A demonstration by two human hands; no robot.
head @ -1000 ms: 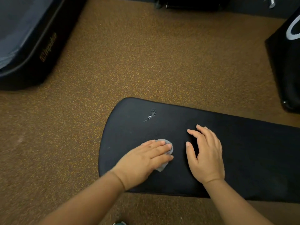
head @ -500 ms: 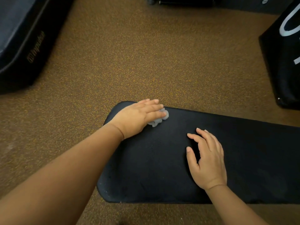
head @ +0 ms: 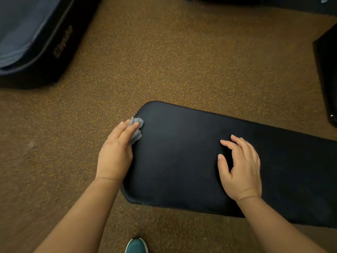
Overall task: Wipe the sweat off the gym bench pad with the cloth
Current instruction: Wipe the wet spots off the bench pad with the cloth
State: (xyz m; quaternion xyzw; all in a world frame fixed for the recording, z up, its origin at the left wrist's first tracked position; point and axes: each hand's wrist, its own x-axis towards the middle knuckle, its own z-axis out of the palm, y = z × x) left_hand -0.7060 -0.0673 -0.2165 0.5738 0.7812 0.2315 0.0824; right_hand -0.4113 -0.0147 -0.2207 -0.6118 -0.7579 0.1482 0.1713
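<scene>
Partly, my left hand (head: 115, 154) is hiding the one gray cloth (head: 136, 129) it is pressing flat-fingered onto the bench pad (head: 182, 161) at its rounded left end, while my right hand (head: 240, 168) is resting open, fingers slightly curled, mid-pad, whose right end is running out of frame.

Speckled brown rubber floor (head: 182, 61) all around. Top left, a dark machine base (head: 42, 42) with blurred lettering; another dark object (head: 326, 70) at the right edge. A teal shoe toe (head: 136, 246) pokes in below.
</scene>
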